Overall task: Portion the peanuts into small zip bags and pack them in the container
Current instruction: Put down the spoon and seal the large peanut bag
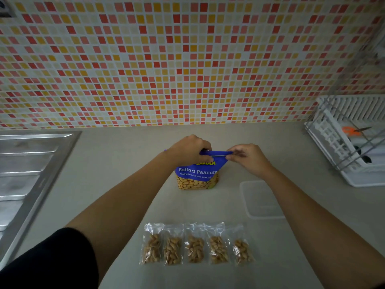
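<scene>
Upright on the counter (116, 155), the peanut bag (196, 174) has its top strip pinched by the left hand (187, 150) and right hand (248, 157), so an uneven press could tip it toward the five filled zip bags (195, 245) and the container (262, 199).

peanut bag (196, 174) behind zip bags (195, 245), container (262, 201) right
</scene>
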{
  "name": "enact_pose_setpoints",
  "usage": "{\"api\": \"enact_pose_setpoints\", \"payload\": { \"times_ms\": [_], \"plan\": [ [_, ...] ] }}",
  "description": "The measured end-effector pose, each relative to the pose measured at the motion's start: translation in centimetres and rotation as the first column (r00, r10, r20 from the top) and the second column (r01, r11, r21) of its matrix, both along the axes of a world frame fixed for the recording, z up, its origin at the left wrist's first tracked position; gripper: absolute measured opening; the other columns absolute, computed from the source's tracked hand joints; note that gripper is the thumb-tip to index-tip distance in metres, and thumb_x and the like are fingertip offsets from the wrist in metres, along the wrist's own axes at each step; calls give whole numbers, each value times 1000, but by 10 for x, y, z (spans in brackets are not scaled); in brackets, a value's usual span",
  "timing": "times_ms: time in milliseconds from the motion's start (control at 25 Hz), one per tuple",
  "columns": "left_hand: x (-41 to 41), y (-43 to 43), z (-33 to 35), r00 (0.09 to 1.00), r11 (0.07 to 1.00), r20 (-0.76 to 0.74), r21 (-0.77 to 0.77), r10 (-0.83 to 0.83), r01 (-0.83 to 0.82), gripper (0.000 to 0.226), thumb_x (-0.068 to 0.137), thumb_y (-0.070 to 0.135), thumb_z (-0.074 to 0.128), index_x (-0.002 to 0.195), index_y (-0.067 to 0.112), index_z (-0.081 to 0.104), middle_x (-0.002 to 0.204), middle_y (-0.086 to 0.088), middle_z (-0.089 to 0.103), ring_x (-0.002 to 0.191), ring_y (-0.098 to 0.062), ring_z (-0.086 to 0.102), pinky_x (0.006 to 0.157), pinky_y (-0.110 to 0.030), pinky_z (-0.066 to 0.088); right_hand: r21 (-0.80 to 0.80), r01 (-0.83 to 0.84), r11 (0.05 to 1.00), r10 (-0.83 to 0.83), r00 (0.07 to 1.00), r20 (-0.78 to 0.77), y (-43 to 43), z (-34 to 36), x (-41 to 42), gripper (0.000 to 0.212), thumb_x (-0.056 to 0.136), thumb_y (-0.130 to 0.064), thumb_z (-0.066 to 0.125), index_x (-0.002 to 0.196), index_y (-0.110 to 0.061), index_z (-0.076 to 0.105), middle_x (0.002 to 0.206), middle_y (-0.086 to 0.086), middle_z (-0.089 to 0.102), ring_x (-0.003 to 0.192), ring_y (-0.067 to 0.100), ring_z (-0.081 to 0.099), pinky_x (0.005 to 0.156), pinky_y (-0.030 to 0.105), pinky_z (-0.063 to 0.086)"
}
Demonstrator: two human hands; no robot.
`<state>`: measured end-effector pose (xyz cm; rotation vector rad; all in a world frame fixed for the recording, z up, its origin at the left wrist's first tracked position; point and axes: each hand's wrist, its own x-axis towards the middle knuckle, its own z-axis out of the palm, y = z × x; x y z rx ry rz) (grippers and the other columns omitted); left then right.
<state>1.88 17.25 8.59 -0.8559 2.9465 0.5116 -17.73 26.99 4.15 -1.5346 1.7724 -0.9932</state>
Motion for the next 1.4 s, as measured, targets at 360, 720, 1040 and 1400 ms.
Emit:
{"api": "enact_pose_setpoints", "payload": {
  "times_ms": [360, 720, 1040, 1400],
  "plan": [
    [-30, 9, -8, 998, 999, -61, -44, 0, -3, 20, 92, 24, 53, 92, 7, 63, 81, -8, 60, 78, -18, 53, 66, -27, 37, -5, -26, 1000, 25, 997, -69, -3, 0, 0, 11, 81, -13, 69, 91, -12, 73, 80, 0, 70, 74, 2, 64, 68, 12, 48],
    [16, -7, -11, 1000, 964, 17, -263, -22, 26, 34, 94, 42, 44, 109, 17, 61, 107, 1, 58, 107, -16, 47, 81, -32, 33, -47, 17, 999, -25, 983, -183, -4, -9, 0, 3, 81, -14, 69, 82, -12, 72, 69, -8, 65, 63, -7, 56, 61, 5, 39],
    [72, -18, -18, 989, 951, -92, -277, 113, -134, 34, 92, 44, 49, 107, 16, 60, 110, 3, 60, 106, -12, 50, 80, -28, 25, -30, 25, 999, -30, 985, -168, -5, -7, 1, 5, 82, -16, 69, 83, -11, 71, 74, -4, 67, 70, 4, 59, 62, 8, 42],
    [90, -11, -28, 909, 951, -304, -32, 285, -309, 35, 85, 36, 63, 98, 4, 64, 93, -9, 63, 84, -16, 58, 64, -24, 46, -127, 108, 986, -125, 983, -137, 4, -7, 16, 13, 83, -15, 67, 92, -6, 68, 79, -3, 64, 70, -6, 59, 65, 9, 44]
  ]
}}
